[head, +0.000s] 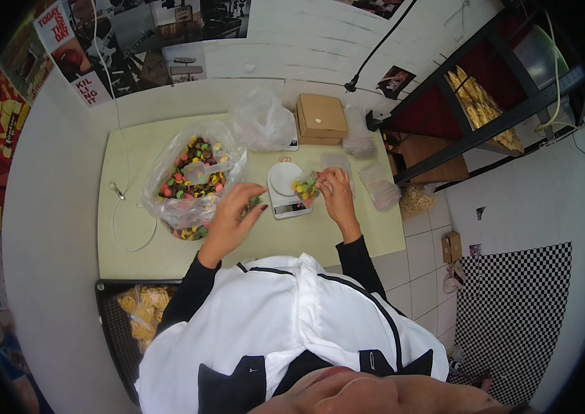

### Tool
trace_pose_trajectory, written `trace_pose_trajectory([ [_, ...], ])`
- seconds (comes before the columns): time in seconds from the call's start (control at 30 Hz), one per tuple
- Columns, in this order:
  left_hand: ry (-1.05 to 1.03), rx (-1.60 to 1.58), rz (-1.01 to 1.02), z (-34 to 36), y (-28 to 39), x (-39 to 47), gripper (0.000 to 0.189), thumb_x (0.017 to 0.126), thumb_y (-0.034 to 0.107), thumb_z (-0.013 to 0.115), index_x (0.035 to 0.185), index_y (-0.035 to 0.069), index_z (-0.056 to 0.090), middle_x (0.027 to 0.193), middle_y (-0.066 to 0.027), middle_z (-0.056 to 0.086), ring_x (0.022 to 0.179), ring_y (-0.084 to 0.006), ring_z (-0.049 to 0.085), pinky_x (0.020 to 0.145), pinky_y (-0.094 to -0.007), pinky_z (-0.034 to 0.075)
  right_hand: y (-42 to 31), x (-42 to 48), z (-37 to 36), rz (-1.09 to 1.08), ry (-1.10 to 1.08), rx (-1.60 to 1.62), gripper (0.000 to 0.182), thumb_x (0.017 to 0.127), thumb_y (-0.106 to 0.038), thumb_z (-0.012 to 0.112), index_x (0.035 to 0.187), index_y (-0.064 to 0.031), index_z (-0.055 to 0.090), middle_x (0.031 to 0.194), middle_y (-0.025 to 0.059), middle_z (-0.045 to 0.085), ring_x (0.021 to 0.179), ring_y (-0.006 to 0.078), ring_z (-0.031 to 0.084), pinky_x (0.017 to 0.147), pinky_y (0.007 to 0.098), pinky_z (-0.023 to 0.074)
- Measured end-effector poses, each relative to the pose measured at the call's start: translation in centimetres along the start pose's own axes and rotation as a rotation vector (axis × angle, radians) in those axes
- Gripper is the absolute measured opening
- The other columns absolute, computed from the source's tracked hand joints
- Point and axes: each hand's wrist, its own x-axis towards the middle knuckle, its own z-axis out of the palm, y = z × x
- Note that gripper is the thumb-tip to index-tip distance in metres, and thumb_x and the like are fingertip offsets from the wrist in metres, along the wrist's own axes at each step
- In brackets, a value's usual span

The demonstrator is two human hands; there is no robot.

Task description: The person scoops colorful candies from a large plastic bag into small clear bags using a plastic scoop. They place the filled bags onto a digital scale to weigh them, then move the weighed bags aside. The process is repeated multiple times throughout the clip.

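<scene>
My right hand (337,199) pinches the top of a small clear plastic bag of colourful round candies (304,189), held over the right part of a white digital kitchen scale (284,181). My left hand (234,220) is left of the scale, fingers apart; something dark and greenish (251,204) shows between thumb and fingers, and whether it is gripped is unclear. Left of it, a large open plastic bag (233,139) holds yellow, green, pink and brown candies (184,183), with a clear plastic scoop (199,172) lying on them. Rubber bands (284,159) lie behind the scale.
On the pale green table (122,217) are a crumpled plastic bag (261,119), a cardboard box (322,116) and stacks of clear bags (379,186). A white cable (134,249) loops at left. A black crate (111,315) with bagged snacks sits below; a metal shelf (489,124) stands right.
</scene>
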Motion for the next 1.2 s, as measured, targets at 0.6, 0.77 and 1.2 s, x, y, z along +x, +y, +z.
trace_pose_trajectory([
  [0.6, -0.338, -1.151, -0.215, 0.3, -2.5, -1.2, 0.098, 0.069, 0.024, 0.080, 0.148, 0.006, 0.025, 0.125, -0.0139, 0.054, 0.118, -0.0307, 0.055, 0.099, -0.0438, 0.047, -15.3, 6.0, -3.4, -0.485, -0.563, 0.634, 0.013, 0.081, 0.006, 0.064, 0.092, -0.0014, 0.066, 0.106, 0.0091, 0.062, 0.100, 0.0223, 0.062, 0.084, 0.0325, 0.0493],
  [0.77, -0.091, -1.257, -0.236, -2.1, -1.7, -3.1, 0.098, 0.068, 0.018, 0.076, 0.149, 0.005, 0.021, 0.112, -0.0154, 0.057, 0.103, -0.0315, 0.062, 0.098, -0.0468, 0.048, -17.4, 7.8, 1.2, -0.378, -0.632, 0.930, 0.017, 0.086, -0.007, 0.066, 0.103, -0.0037, 0.066, 0.113, 0.0089, 0.058, 0.099, 0.0212, 0.062, 0.085, 0.0323, 0.0487],
  [1.2, 0.511, -0.766, -0.087, -12.2, -0.6, -6.1, 0.106, 0.069, 0.037, 0.085, 0.146, -0.003, 0.024, 0.098, -0.0098, 0.058, 0.094, -0.0235, 0.062, 0.079, -0.0380, 0.058, -13.4, 9.5, 11.6, -0.536, -0.366, -0.186, 0.023, 0.071, -0.009, 0.074, 0.092, -0.0014, 0.068, 0.109, 0.0118, 0.056, 0.105, 0.0308, 0.050, 0.087, 0.0413, 0.0421],
])
